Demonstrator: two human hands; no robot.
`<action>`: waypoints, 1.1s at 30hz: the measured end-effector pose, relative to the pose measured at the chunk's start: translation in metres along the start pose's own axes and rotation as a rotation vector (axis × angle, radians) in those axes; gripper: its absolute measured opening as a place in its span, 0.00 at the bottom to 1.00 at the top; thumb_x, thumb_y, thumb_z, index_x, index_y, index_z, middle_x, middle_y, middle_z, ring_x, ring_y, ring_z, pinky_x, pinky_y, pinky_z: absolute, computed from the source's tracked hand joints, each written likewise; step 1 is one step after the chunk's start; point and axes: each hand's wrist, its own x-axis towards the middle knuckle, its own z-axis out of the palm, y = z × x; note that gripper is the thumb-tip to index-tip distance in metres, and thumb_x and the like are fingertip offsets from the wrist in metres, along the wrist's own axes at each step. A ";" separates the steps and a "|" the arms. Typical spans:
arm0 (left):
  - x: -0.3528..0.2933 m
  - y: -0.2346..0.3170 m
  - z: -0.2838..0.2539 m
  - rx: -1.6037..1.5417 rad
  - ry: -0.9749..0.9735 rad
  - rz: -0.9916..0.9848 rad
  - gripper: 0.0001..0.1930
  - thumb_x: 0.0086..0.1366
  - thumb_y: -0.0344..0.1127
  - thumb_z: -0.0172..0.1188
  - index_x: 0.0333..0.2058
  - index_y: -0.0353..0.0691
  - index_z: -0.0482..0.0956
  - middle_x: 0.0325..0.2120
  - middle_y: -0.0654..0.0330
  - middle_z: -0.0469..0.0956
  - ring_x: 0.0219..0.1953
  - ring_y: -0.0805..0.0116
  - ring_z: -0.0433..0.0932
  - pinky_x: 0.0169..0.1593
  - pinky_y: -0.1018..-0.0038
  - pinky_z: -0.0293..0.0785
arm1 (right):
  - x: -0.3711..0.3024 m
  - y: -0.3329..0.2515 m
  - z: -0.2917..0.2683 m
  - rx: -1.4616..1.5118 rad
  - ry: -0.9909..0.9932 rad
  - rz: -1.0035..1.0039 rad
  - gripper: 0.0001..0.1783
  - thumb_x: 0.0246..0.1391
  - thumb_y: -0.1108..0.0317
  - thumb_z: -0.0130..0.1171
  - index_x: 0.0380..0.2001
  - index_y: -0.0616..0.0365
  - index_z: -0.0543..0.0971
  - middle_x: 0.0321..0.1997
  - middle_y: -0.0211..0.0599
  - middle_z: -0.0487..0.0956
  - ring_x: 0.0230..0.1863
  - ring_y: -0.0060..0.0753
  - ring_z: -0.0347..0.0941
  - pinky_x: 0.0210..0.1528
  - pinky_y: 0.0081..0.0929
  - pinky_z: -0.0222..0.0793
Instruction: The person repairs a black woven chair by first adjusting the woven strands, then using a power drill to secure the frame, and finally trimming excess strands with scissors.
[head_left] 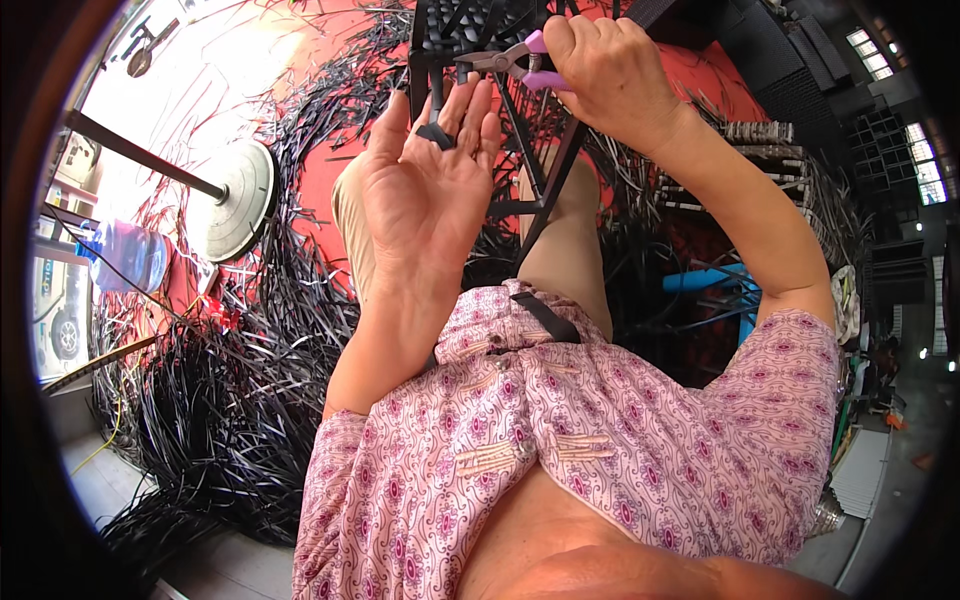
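My right hand [612,82] is closed around pink-handled snips [540,78]. Their metal jaws point left, at the lower edge of a black woven piece [475,28] on a dark frame at the top of the view. Just below, my left hand [425,195] lies palm up with its fingers stretched out. A short black strip [435,132] crosses those fingers; I cannot tell whether it is loose or still joined to the weave. The frame's thin black legs [530,175] stand between my knees, to the right of my left hand.
Heaps of black strips [230,400] cover the floor to the left, with more scattered on the red mat [325,185]. A round pole base [232,200] and a blue water bottle [130,257] stand left. Blue tubes [705,278] and stacked bundles [755,165] lie right.
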 end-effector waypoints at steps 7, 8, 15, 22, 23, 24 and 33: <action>0.005 0.001 -0.008 0.224 0.031 -0.035 0.17 0.75 0.45 0.49 0.48 0.35 0.72 0.50 0.49 0.77 0.56 0.56 0.74 0.56 0.64 0.71 | -0.005 -0.003 0.002 0.090 -0.070 0.048 0.16 0.49 0.59 0.67 0.32 0.57 0.73 0.22 0.28 0.72 0.22 0.27 0.75 0.21 0.26 0.65; 0.007 0.002 -0.011 0.244 0.046 -0.031 0.19 0.75 0.45 0.48 0.50 0.33 0.71 0.51 0.48 0.76 0.56 0.55 0.74 0.57 0.63 0.71 | -0.006 -0.004 -0.002 0.154 -0.092 0.060 0.17 0.52 0.55 0.64 0.34 0.58 0.74 0.24 0.31 0.73 0.25 0.31 0.75 0.25 0.29 0.66; 0.019 0.014 -0.031 0.334 -0.039 -0.056 0.22 0.76 0.47 0.44 0.50 0.31 0.73 0.41 0.54 0.78 0.44 0.60 0.77 0.52 0.64 0.72 | -0.005 -0.012 -0.017 0.156 -0.046 0.081 0.19 0.58 0.50 0.59 0.31 0.56 0.73 0.24 0.33 0.73 0.27 0.34 0.74 0.29 0.32 0.67; 0.020 0.004 -0.025 0.463 0.056 0.037 0.19 0.77 0.46 0.44 0.44 0.36 0.78 0.31 0.63 0.77 0.36 0.69 0.74 0.47 0.69 0.71 | 0.001 -0.017 -0.022 0.082 -0.041 0.077 0.24 0.48 0.48 0.67 0.34 0.56 0.72 0.28 0.36 0.70 0.32 0.36 0.71 0.36 0.35 0.63; 0.021 0.005 -0.029 0.465 0.046 0.033 0.18 0.77 0.45 0.45 0.44 0.36 0.78 0.31 0.64 0.77 0.36 0.69 0.74 0.47 0.69 0.71 | 0.005 -0.015 -0.024 0.074 -0.030 0.067 0.24 0.48 0.48 0.66 0.34 0.56 0.72 0.28 0.36 0.70 0.33 0.37 0.70 0.36 0.35 0.62; 0.022 0.006 -0.030 0.467 0.035 0.029 0.18 0.76 0.45 0.46 0.43 0.36 0.78 0.31 0.64 0.77 0.36 0.69 0.74 0.47 0.69 0.71 | 0.008 -0.013 -0.025 0.066 -0.020 0.057 0.24 0.48 0.48 0.66 0.34 0.56 0.72 0.29 0.36 0.70 0.33 0.37 0.70 0.37 0.35 0.62; 0.020 0.009 -0.030 0.462 0.048 0.069 0.15 0.75 0.41 0.50 0.40 0.35 0.79 0.28 0.63 0.76 0.34 0.69 0.74 0.46 0.70 0.71 | 0.011 -0.007 -0.015 0.135 -0.017 0.019 0.22 0.50 0.48 0.64 0.33 0.55 0.71 0.29 0.37 0.70 0.32 0.37 0.71 0.35 0.36 0.62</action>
